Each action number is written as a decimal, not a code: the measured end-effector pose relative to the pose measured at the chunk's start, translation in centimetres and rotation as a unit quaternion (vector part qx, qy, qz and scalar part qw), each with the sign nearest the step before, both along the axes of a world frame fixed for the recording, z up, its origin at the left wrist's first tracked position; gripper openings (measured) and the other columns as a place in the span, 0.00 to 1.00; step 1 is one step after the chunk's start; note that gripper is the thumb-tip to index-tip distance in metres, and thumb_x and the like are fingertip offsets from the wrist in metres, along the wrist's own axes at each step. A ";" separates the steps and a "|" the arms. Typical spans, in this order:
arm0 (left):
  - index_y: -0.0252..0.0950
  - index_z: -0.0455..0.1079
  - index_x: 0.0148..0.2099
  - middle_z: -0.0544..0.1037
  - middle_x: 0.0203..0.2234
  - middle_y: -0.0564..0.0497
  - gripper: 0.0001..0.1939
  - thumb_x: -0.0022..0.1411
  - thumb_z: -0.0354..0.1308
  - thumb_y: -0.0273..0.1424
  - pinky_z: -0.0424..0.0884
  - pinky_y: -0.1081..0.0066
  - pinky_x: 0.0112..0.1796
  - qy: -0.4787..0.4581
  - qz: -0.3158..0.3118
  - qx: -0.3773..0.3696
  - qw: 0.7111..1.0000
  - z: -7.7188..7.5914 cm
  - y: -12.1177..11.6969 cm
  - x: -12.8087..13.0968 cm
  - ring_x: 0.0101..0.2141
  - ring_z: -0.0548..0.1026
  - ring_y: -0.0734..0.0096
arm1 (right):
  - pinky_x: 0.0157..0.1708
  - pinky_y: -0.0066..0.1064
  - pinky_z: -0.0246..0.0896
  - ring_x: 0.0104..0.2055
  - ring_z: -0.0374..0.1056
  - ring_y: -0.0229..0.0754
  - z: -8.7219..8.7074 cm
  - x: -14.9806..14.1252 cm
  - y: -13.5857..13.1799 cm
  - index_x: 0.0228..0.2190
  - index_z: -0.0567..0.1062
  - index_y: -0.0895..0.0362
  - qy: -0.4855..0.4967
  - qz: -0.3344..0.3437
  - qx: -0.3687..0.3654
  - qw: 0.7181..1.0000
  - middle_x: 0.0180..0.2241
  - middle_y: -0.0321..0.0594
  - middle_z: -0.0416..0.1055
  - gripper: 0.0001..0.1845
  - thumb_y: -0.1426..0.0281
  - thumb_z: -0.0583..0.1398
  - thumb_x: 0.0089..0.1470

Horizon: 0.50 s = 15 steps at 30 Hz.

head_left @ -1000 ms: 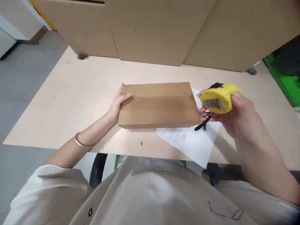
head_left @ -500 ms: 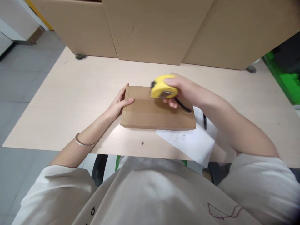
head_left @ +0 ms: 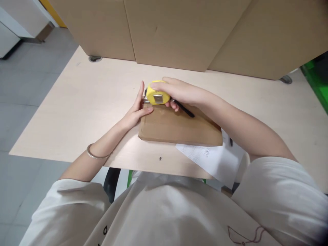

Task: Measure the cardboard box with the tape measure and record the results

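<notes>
A flat brown cardboard box (head_left: 179, 128) lies on the pale wooden desk (head_left: 84, 112). My right hand (head_left: 179, 92) reaches across it and is closed round a yellow tape measure (head_left: 156, 93), held over the box's far left corner. A black strap hangs from the tape measure over the box top. My left hand (head_left: 135, 111) rests at the box's left end, thumb on the top, fingers against the side and close to the tape's metal tip. Whether it pinches the tip, I cannot tell.
A white printed sheet (head_left: 212, 157) lies under the box's right end, with a black pen (head_left: 230, 141) on it. Tall cardboard panels (head_left: 174, 30) stand along the desk's far edge. Something green (head_left: 316, 78) is at the right. Grey floor lies to the left.
My right hand carried the tape measure from right of the box leftward across its top to the far left corner. My left hand stayed at the box's left end.
</notes>
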State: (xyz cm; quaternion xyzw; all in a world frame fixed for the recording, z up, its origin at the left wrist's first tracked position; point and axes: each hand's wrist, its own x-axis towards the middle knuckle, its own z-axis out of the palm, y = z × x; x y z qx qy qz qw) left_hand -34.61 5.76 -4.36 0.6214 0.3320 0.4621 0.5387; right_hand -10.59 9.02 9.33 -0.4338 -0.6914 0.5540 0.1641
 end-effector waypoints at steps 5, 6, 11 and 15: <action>0.59 0.73 0.86 0.84 0.72 0.49 0.49 0.67 0.80 0.53 0.54 0.37 0.89 0.074 0.024 -0.007 0.997 -0.5 0.2 -1.6 0.83 0.69 0.29 | 0.16 0.33 0.54 0.18 0.59 0.40 -0.2 8.6 -0.9 0.37 0.76 0.50 -0.009 -0.058 0.000 0.998 0.22 0.37 0.71 0.28 0.39 0.68 0.73; 0.59 0.74 0.86 0.83 0.71 0.48 0.48 0.68 0.80 0.54 0.54 0.37 0.89 0.087 0.023 -0.003 0.996 -0.4 0.2 -1.8 0.82 0.69 0.28 | 0.16 0.33 0.55 0.17 0.59 0.41 -0.3 10.7 -1.2 0.37 0.77 0.50 -0.012 -0.080 0.001 0.997 0.22 0.37 0.70 0.27 0.40 0.67 0.73; 0.58 0.69 0.89 0.82 0.70 0.47 0.52 0.68 0.78 0.55 0.53 0.34 0.88 0.118 0.023 -0.003 0.993 0.1 0.2 -2.0 0.81 0.69 0.26 | 0.17 0.38 0.50 0.19 0.60 0.45 -1.6 20.4 -3.4 0.36 0.85 0.52 0.005 -0.212 0.012 0.977 0.25 0.45 0.75 0.23 0.45 0.68 0.64; 0.53 0.65 0.91 0.79 0.74 0.43 0.58 0.67 0.78 0.59 0.46 0.31 0.89 0.143 0.027 -0.013 0.989 0.4 0.2 -1.9 0.84 0.63 0.22 | 0.18 0.40 0.49 0.19 0.57 0.45 -3.0 22.8 -5.3 0.36 0.84 0.51 0.014 -0.265 -0.013 0.964 0.22 0.46 0.72 0.23 0.44 0.68 0.63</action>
